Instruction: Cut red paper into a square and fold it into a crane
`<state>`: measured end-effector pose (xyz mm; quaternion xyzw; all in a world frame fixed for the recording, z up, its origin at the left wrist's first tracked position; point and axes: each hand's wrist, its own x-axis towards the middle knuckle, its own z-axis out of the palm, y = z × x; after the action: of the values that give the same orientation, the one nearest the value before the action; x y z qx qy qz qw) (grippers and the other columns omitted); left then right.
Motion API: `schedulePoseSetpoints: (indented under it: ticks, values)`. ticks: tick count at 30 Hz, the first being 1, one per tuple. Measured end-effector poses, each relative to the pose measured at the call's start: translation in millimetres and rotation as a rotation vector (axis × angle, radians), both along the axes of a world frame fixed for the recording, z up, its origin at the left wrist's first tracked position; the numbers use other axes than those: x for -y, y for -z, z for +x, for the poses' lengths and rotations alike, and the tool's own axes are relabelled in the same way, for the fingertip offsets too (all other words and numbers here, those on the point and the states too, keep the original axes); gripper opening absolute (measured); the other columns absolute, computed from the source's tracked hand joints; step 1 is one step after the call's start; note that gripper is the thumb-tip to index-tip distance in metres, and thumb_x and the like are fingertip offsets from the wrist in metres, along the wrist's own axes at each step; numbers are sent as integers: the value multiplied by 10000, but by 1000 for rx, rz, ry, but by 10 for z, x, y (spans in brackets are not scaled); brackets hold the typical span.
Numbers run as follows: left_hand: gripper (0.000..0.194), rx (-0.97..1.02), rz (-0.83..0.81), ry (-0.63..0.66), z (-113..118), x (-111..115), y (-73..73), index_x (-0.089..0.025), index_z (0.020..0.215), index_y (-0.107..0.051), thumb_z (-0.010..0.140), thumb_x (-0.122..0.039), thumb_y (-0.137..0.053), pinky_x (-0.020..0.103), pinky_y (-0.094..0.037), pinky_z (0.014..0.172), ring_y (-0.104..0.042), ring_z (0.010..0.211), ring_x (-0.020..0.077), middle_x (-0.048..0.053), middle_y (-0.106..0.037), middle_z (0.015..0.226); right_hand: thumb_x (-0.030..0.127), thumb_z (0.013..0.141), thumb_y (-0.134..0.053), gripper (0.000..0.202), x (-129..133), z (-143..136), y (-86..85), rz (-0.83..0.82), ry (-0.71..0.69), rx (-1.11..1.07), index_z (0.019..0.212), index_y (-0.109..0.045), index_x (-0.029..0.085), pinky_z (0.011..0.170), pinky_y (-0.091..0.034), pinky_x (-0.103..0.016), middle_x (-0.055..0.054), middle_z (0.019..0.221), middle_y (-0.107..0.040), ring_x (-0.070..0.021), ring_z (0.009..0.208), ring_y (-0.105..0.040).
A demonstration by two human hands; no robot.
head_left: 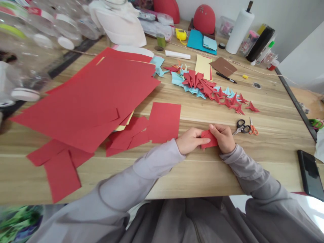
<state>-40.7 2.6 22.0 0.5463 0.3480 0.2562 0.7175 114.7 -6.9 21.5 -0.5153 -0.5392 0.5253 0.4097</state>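
A small folded piece of red paper (209,143) is between my two hands, just above the wooden table. My left hand (190,140) pinches its left side with thumb and fingers. On the other side, my right hand (224,137) grips the paper's right edge, thumb on top. Some of the fingers are hidden behind the paper. Left of my hands lies a red paper sheet (165,121). Scissors with black handles (243,126) and orange-handled scissors (253,129) rest to the right of my right hand.
Large red sheets (96,98) are stacked at the left, with smaller red pieces (63,172) around them. Several folded red and blue paper figures (202,84) lie beyond my hands. A phone (310,173) lies at the right edge. Plastic bottles (43,37) stand at the far left.
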Motion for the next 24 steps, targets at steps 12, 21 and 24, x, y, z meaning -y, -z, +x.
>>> schedulePoseSetpoints:
  ticks: [12,21,24]
  values:
    - [365,64,-56,-93,-14,15,-33,-114,622,-609,749,-456,-614,231,-409,492,-532,469,102,28,-599,526,581,803,-522,446,1,-3,48,-37,-1,-164,601,-553,185,414,-401,-244,24,448,-523,-113,401,-476]
    - [392,143,-66,-229,14,28,5,-134,655,-569,768,-510,-570,240,-437,472,-532,456,114,11,-569,507,531,799,-565,428,6,-17,-5,71,10,-65,583,-560,163,325,-308,-195,32,431,-525,-66,338,-405]
    - [290,137,30,-362,7,12,35,-149,709,-553,793,-427,-547,250,-445,470,-530,470,123,-1,-553,528,558,822,-510,474,-19,-6,48,60,108,-63,574,-570,158,302,-285,-194,40,408,-490,-62,314,-381]
